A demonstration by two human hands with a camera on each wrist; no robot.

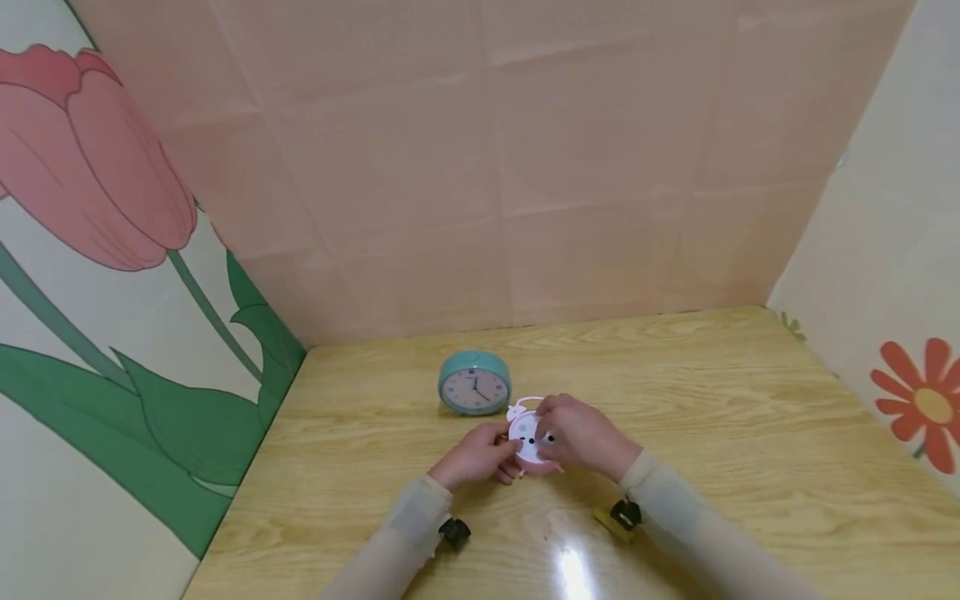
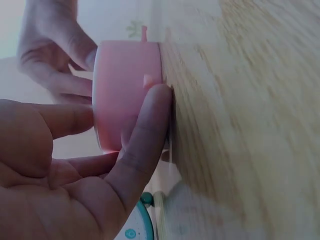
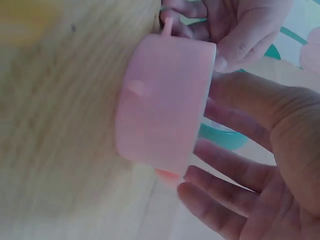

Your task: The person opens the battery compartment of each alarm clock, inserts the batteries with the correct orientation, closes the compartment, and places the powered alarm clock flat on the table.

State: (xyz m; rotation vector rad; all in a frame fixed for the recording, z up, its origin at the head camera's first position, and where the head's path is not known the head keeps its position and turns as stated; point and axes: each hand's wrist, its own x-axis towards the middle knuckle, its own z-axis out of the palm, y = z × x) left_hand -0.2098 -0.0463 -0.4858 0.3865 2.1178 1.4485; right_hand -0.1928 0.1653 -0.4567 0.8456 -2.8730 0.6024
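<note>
A small pink alarm clock [image 1: 528, 442] lies on the table, its white back with small dark knobs turned upward. Its pink side wall [image 2: 127, 95] and a short foot show in the left wrist view. My left hand [image 1: 477, 456] grips the clock's left side, thumb on the back's edge and a finger low along the wall. My right hand [image 1: 583, 435] bends over the back, thumb and fingertips gathered at it; what they pinch there is mostly hidden. In the right wrist view the clock's pink body [image 3: 162, 100] stands between table and fingers, with the left hand [image 3: 245, 30] beyond.
A teal round clock [image 1: 475, 383] stands upright just behind the pink one. The wooden table [image 1: 337, 517] meets a pink-covered wall [image 1: 480, 167] at the back. A yellow piece [image 1: 613, 525] shows beside the right wrist's black camera [image 1: 626, 514].
</note>
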